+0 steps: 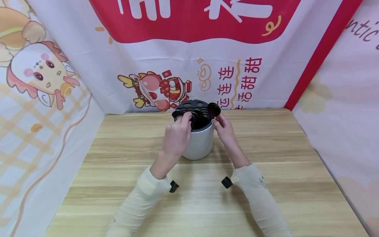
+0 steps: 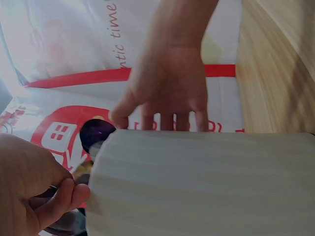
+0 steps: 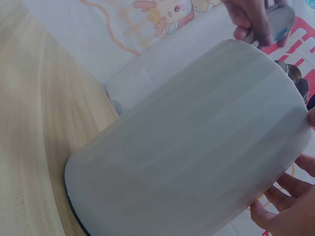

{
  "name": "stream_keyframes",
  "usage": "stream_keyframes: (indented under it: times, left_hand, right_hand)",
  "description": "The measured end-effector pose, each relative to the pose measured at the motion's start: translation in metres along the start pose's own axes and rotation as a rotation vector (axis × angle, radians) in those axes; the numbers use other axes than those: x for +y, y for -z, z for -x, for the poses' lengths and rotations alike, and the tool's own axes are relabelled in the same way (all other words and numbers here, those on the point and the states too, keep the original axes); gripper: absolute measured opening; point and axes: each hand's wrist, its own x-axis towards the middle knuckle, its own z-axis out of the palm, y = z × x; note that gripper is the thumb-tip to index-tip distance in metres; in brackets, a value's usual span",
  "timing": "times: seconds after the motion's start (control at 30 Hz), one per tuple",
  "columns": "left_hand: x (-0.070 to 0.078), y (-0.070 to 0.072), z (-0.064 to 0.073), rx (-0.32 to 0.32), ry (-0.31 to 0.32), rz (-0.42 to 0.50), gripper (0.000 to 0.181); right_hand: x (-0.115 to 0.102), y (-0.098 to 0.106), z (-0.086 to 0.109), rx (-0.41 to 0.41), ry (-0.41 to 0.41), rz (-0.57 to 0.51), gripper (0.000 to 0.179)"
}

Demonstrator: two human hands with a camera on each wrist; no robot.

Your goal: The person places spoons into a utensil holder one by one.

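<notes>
A white ribbed cylindrical utensil holder [image 1: 198,144] with a dark slotted top [image 1: 192,104] stands on the table. My left hand [image 1: 177,136] is over its rim and pinches a spoon, whose shiny bowl [image 3: 281,22] shows past the fingers in the right wrist view. Against the holder's right side rests my right hand [image 1: 225,131], its fingers fairly straight along the wall in the right wrist view. Just above that hand a dark, round-bowled spoon [image 1: 214,109] sticks up. More spoon bowls [image 3: 295,81] rise from the holder; their handles are hidden inside.
The wooden table [image 1: 266,144] runs back to a cloth backdrop [image 1: 183,52] with red and white prints, close behind the holder. Printed cloth walls [image 1: 59,138] flank both sides. Small black pieces [image 1: 227,182] jut from the sleeves near each wrist.
</notes>
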Motion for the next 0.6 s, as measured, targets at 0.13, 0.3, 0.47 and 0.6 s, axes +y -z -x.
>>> stream_keyframes:
  times: [0.13,0.3,0.47,0.6]
  left_hand:
    - [-0.002,-0.004,0.004,-0.032,0.051,0.030,0.022]
    - [-0.003,-0.002,0.010,-0.010,0.088,0.111,0.028]
    - [-0.005,0.006,0.017,0.032,0.101,0.177,0.031]
    - [-0.010,0.011,0.024,0.061,0.098,0.225,0.029]
  right_hand:
    - [0.000,-0.001,0.000,-0.003,0.001,0.001,0.045]
    - [-0.001,-0.001,0.001,0.004,-0.006,-0.006,0.044]
    - [-0.001,-0.002,0.000,0.001,-0.008,-0.002,0.043]
    - [-0.002,-0.003,-0.001,0.003,-0.007,-0.001,0.042]
